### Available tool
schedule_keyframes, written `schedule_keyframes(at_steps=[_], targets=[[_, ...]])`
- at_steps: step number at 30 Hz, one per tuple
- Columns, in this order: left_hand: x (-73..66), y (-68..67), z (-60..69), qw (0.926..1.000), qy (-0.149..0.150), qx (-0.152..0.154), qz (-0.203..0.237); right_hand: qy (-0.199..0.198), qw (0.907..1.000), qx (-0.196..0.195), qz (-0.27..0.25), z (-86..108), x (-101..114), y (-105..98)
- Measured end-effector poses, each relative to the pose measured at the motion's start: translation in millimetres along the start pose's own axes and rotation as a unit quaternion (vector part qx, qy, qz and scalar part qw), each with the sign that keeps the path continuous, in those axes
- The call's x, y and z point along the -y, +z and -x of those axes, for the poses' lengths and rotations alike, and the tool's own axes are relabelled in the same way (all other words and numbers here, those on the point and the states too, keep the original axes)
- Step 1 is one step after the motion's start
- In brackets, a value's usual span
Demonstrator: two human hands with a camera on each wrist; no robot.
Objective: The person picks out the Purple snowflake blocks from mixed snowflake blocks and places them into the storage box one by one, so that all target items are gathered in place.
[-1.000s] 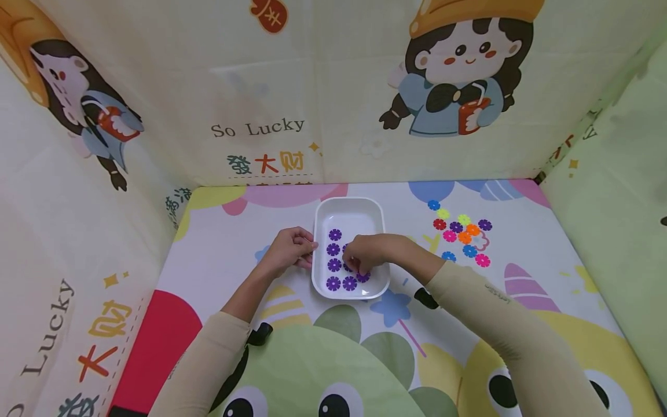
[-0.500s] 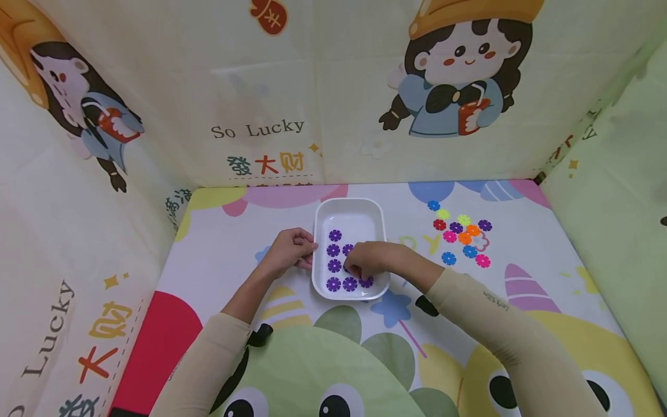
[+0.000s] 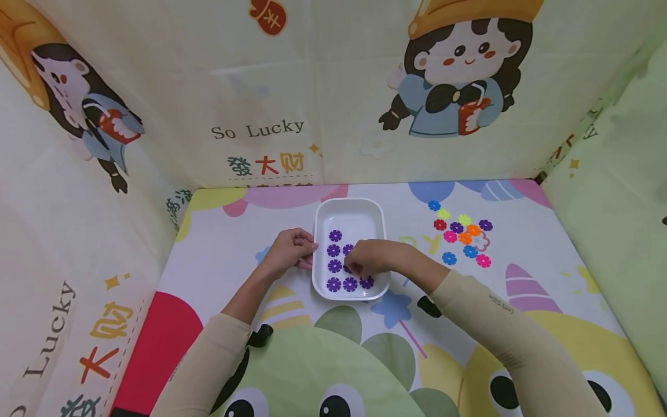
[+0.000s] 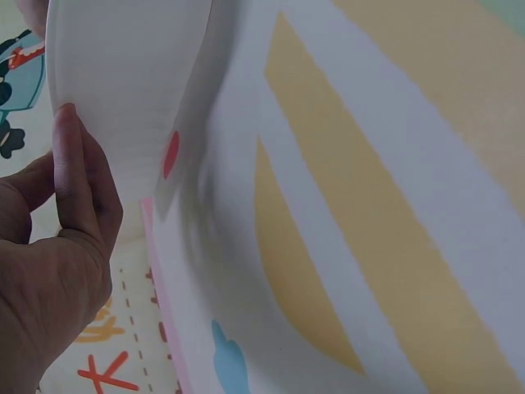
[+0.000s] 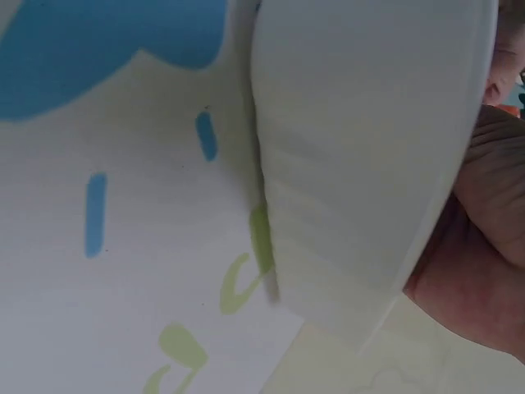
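Observation:
A white rectangular tray [image 3: 354, 217] lies on the table with several purple flower-shaped pieces [image 3: 334, 266] set out in columns inside it. My left hand [image 3: 288, 250] holds the tray's left rim between thumb and fingers. In the left wrist view, the fingers of that left hand [image 4: 61, 238] touch the tray's outer wall [image 4: 123, 90]. My right hand [image 3: 372, 258] reaches over the right rim, its curled fingers down among the pieces, beside a purple flower piece [image 3: 367, 282] at lower right. Its fingertips are hidden; the tray wall [image 5: 361, 156] blocks them in the right wrist view.
Loose flower pieces in several colours, such as a pink one [image 3: 483, 261] and a blue one [image 3: 449, 258], lie scattered right of the tray. A cartoon-print cloth [image 3: 302, 370] covers the table. Printed curtains [image 3: 344, 104] rise at the back and sides.
The purple piece at the tray's lower right has shifted slightly right and toward me. My right hand first moved slightly toward me, then drew marginally back. The left hand stays on the rim.

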State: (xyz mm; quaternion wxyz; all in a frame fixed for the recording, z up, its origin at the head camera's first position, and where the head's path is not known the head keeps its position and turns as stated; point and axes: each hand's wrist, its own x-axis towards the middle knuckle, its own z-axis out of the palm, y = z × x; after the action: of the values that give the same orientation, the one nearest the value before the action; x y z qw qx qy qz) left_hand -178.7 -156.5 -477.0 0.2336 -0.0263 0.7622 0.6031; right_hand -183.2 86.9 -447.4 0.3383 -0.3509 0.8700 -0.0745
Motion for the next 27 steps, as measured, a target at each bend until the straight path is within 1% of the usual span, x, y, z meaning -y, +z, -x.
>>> schedule_keyframes(at_steps=[7,11,14,19,23,27], targets=[[-0.2,0.5,0.7,1.0000,0.000,-0.001,-0.002,-0.033,0.9979,-0.033,-0.045,10.0,-8.3,-10.6],[0.1,0.5,0.1,1.0000,0.000,-0.001,0.000,-0.053,0.9938,-0.073,-0.065,18.8,-16.7,-15.8],[-0.2,0.5,0.2,1.0000,-0.002,-0.001,0.001,-0.056,0.9886,-0.112,-0.084,28.4,-23.0,-18.7],[-1.4,0.5,1.7,1.0000,-0.002,0.000,-0.002,-0.044,0.9761,-0.179,-0.115,44.2,-37.4,-21.2],[-1.8,0.4,1.5,1.0000,-0.001,0.001,-0.004,-0.030,0.9630,-0.231,-0.136,57.0,-52.8,-18.6],[-1.6,0.2,1.4,1.0000,0.001,0.002,-0.001,-0.010,0.9498,-0.270,-0.157,71.3,-67.1,-14.2]])
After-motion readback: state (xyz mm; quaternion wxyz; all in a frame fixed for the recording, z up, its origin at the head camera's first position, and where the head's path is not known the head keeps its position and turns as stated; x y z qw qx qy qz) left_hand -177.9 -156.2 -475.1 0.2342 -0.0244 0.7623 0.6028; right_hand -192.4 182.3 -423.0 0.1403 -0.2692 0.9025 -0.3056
